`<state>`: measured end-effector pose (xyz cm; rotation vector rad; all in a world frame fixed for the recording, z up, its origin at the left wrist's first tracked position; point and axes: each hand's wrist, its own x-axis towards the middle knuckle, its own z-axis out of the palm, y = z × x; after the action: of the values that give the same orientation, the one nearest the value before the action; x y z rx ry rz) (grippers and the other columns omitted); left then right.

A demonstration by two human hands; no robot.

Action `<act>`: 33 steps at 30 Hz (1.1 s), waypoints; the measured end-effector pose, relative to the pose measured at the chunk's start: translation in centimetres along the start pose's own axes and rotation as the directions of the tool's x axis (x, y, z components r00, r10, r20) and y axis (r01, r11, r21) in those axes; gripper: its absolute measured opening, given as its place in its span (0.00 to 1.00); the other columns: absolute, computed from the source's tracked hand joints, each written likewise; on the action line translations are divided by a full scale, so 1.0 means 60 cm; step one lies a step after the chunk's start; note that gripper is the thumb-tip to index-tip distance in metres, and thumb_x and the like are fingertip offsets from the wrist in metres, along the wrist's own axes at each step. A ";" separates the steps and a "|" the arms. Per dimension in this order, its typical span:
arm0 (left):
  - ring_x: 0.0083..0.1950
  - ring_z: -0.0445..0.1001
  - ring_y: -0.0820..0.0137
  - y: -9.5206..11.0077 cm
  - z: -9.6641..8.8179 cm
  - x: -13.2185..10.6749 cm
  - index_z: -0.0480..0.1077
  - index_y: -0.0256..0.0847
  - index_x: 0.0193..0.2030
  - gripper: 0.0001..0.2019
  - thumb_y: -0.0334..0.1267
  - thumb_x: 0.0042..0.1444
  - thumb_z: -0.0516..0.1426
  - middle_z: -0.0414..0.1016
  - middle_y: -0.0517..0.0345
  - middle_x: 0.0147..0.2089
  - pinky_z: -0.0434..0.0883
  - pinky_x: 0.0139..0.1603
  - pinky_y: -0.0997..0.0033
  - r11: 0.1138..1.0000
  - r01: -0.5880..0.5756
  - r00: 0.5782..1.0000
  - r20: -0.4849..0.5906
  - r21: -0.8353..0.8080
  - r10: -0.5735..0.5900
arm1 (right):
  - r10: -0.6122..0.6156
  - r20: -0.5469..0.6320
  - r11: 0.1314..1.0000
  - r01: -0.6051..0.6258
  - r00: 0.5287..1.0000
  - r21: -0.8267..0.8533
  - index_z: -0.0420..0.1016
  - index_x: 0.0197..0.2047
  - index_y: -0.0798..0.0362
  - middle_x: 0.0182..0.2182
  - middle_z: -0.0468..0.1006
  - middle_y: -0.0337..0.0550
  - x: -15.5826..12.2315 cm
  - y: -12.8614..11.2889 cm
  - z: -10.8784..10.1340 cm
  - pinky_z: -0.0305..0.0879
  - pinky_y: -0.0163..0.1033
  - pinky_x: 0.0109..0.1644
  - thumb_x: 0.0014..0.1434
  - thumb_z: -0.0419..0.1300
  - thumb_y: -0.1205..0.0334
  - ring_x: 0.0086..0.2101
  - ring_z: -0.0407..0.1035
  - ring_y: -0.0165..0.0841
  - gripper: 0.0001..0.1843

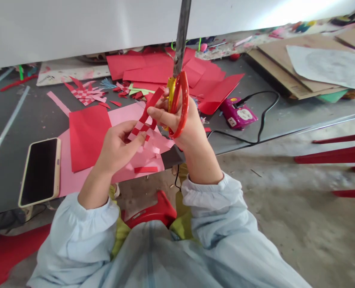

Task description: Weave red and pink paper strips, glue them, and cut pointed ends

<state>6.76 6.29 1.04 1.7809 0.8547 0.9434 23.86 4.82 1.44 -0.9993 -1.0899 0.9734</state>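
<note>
My left hand (119, 146) is closed in a pinch on a small woven strip piece (143, 124) of red and pink paper, held above the table's front edge. My right hand (185, 128) is wrapped through the red and yellow handles of a pair of scissors (179, 84), whose metal blades point up and away. Its fingertips also touch the woven piece's upper red strip. A red sheet (87, 136) lies on a pink sheet (126, 116) just under and left of my hands.
A phone (41, 171) lies at the table's (21, 120) near left edge. Several red sheets (165, 70) and another woven piece (85, 96) lie farther back. A magenta glue gun (239, 114) with a black cord rests right. Cardboard (300, 64) at far right. Red stool (153, 212) below.
</note>
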 end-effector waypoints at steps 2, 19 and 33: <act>0.25 0.68 0.75 -0.004 -0.001 0.001 0.77 0.42 0.33 0.06 0.40 0.56 0.62 0.74 0.62 0.26 0.63 0.25 0.75 0.999 -0.045 0.999 0.027 0.024 0.045 | 0.008 0.001 0.999 -0.008 1.000 -0.031 0.60 0.42 0.47 0.31 0.68 0.32 -0.001 -0.003 0.000 0.70 0.37 0.33 0.50 0.74 0.56 0.33 0.70 0.29 0.27; 0.27 0.76 0.73 0.000 -0.005 0.000 0.81 0.43 0.30 0.08 0.44 0.49 0.70 0.79 0.59 0.27 0.73 0.28 0.73 0.993 0.004 0.982 -0.190 -0.114 -0.026 | -0.020 0.051 0.994 0.026 0.998 -0.110 0.60 0.45 0.47 0.33 0.66 0.34 0.000 0.004 -0.001 0.69 0.36 0.33 0.52 0.72 0.51 0.34 0.69 0.28 0.27; 0.29 0.77 0.72 0.003 -0.007 0.002 0.80 0.43 0.30 0.09 0.44 0.47 0.71 0.81 0.57 0.29 0.74 0.29 0.73 0.991 0.050 0.984 -0.162 -0.128 -0.070 | -0.008 0.067 0.985 0.019 0.998 -0.170 0.61 0.45 0.47 0.34 0.66 0.34 0.001 0.009 -0.003 0.71 0.37 0.33 0.52 0.72 0.49 0.34 0.69 0.28 0.27</act>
<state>6.46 6.51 1.35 1.5791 0.9295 1.0935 23.95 4.98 0.89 -1.1030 -1.2501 0.9193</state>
